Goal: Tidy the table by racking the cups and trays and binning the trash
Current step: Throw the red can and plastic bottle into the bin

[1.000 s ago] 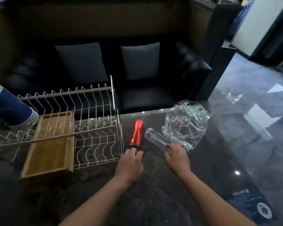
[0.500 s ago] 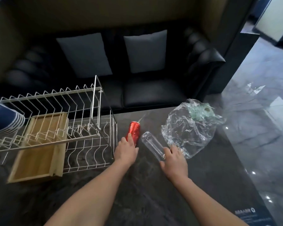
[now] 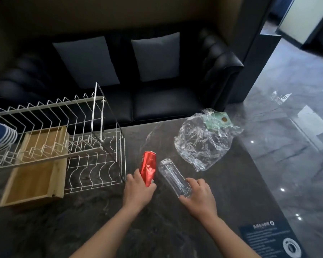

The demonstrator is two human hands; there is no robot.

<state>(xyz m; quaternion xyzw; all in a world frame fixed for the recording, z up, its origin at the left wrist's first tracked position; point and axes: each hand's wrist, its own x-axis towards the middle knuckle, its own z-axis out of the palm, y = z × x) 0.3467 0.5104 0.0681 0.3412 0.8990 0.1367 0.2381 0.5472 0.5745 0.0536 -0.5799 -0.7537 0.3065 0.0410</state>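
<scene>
A dented red can (image 3: 148,167) lies on the dark marble table (image 3: 166,229), and my left hand (image 3: 137,190) is closed around its near end. Beside it a clear plastic bottle (image 3: 172,175) lies on its side, with my right hand (image 3: 199,197) gripping its near end. A crumpled clear plastic bag (image 3: 203,140) with a green label rests further back on the right. The white wire dish rack (image 3: 63,144) stands to the left, holding a wooden tray (image 3: 35,175) in its lower tier. A stack of blue paper cups (image 3: 0,135) pokes in at the left edge.
A black leather sofa (image 3: 157,101) with two grey cushions runs behind the table's far edge. A blue printed card (image 3: 270,239) lies at the near right corner. Glossy grey floor (image 3: 296,146) spreads to the right of the table.
Both hands have closed on their objects: the left around the red can, the right around the clear bottle. The view has shifted slightly right.
</scene>
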